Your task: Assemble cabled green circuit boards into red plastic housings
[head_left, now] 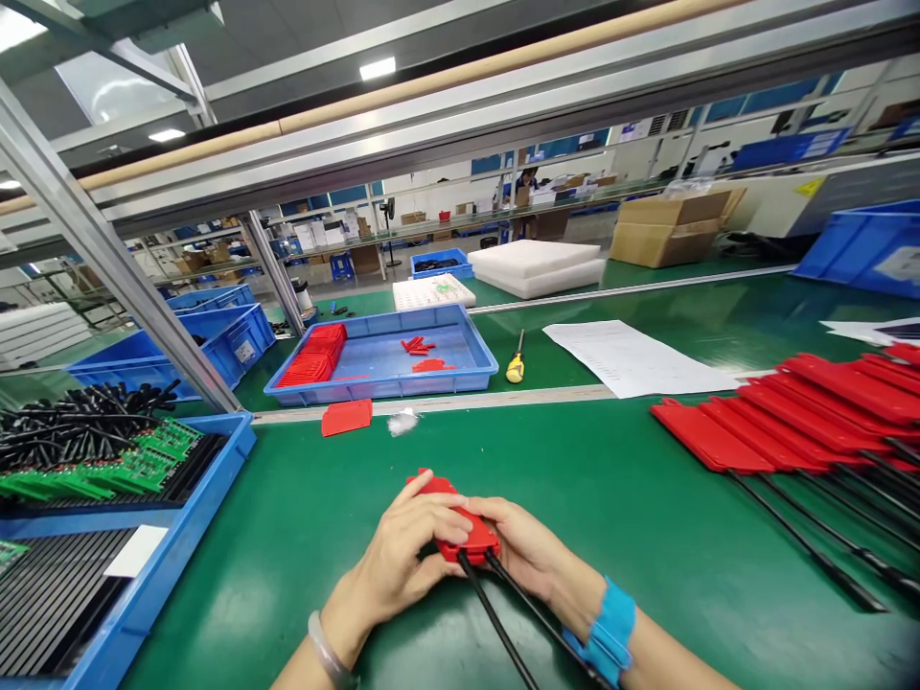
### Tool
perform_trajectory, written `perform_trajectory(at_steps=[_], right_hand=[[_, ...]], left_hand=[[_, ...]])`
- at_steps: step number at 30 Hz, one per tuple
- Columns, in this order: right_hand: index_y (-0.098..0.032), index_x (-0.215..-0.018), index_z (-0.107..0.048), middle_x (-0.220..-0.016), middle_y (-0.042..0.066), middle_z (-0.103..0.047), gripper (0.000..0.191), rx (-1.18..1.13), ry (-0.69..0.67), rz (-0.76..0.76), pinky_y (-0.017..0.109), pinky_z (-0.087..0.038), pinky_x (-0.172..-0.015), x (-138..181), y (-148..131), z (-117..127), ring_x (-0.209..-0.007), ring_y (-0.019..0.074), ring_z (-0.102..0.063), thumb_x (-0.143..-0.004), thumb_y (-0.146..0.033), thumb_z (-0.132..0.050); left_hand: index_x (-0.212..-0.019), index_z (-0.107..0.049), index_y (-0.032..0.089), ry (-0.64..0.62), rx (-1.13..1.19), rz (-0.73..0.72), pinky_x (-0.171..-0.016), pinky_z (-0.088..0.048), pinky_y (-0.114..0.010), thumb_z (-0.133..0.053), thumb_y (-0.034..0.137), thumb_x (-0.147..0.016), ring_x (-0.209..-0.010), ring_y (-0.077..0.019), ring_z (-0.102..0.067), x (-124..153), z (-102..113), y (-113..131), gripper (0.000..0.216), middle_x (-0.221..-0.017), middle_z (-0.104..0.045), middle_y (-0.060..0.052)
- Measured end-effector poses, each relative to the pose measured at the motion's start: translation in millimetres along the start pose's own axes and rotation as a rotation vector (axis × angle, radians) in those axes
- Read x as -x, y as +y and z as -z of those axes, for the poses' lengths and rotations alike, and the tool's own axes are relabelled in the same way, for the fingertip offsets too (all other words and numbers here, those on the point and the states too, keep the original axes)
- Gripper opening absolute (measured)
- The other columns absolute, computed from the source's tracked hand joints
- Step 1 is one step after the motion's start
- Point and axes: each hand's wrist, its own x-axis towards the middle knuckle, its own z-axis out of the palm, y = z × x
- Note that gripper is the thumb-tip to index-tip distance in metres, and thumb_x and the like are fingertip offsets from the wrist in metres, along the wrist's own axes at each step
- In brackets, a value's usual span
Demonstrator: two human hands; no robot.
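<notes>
Hands meet at the bottom centre of the frame over a green table (610, 517). The left hand (402, 556) and the right hand (528, 551) are both closed around a small red case (460, 522), which rests on the table between them. The left fingers lie across its top, and the right hand cups its right side. 2 black cables (503, 623) run from the near end of the case toward the bottom edge of the frame, between the wrists. The left wrist wears a clear bracelet (327, 652), the right a blue wrist strap (610, 632).

At the right of the frame, a row of red cases (791, 412) with black cables lies overlapping on the table. Above the hands, at centre, a shallow blue tray (380, 359) holds red parts stacked at its left end, and a loose red piece (346, 417) lies just in front of it. To the right of the tray are a yellow-handled screwdriver (516, 364) and a sheet of paper (632, 356). At the left edge, a blue bin (216, 479) holds green circuit boards (144, 455) beside a pile of black cable pieces (72, 422).
</notes>
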Motion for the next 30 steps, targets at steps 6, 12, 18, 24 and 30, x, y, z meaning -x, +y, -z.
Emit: perform_trajectory(at_steps=[6,12,18,24,30], right_hand=[[-0.018,-0.049,-0.056,-0.045,0.000,-0.050,0.047,0.537,0.045,0.236,0.024,-0.035,-0.045,7.0,-2.6,-1.5,-0.043,0.0115,-0.042,-0.085,-0.048,-0.048],[-0.024,-0.114,-0.059,-0.113,0.009,-0.058,0.033,0.782,-0.046,0.803,0.040,-0.041,-0.092,24.6,-19.1,-5.4,-0.107,0.0267,-0.051,-0.084,-0.039,-0.055],[-0.029,-0.101,-0.066,-0.099,0.004,-0.056,0.022,0.709,-0.115,0.913,0.030,-0.049,-0.078,28.6,-9.3,-15.3,-0.092,0.0189,-0.056,-0.080,-0.022,-0.066],[-0.025,-0.085,-0.066,-0.079,0.001,-0.060,0.013,0.725,-0.071,1.077,0.029,-0.046,-0.067,24.3,-5.4,-16.1,-0.075,0.0162,-0.055,-0.079,-0.014,-0.066],[-0.019,-0.065,-0.052,-0.065,-0.001,-0.052,0.021,0.733,0.267,0.963,0.027,-0.039,-0.059,26.3,-2.8,-25.8,-0.062,0.0143,-0.049,-0.083,-0.024,-0.061]], left_hand=[[-0.095,-0.060,0.020,0.221,0.142,0.063,-0.093,-0.041,-0.041,-0.062,0.018,-0.079,-0.092,-0.0228,-0.062,4.9,-1.8,-0.5,0.017,-0.092,-0.068,-0.009],[-0.088,-0.053,0.018,0.319,0.189,0.208,-0.073,-0.043,-0.030,-0.059,0.026,-0.081,-0.081,-0.0185,-0.057,5.0,-2.2,-2.8,0.012,-0.088,-0.061,-0.007],[-0.085,-0.054,0.017,0.229,0.109,0.228,-0.063,-0.035,-0.025,-0.061,0.031,-0.079,-0.069,-0.0129,-0.045,4.8,-7.3,-5.3,0.016,-0.077,-0.052,-0.001],[-0.081,-0.054,0.017,0.216,0.103,0.260,-0.060,-0.033,-0.024,-0.064,0.029,-0.077,-0.066,-0.0117,-0.043,4.8,-11.3,-4.8,0.016,-0.072,-0.049,0.001],[-0.079,-0.054,0.016,0.270,0.106,0.316,-0.060,-0.034,-0.024,-0.067,0.026,-0.075,-0.065,-0.0114,-0.044,0.4,-18.8,0.2,0.016,-0.072,-0.052,0.001]])
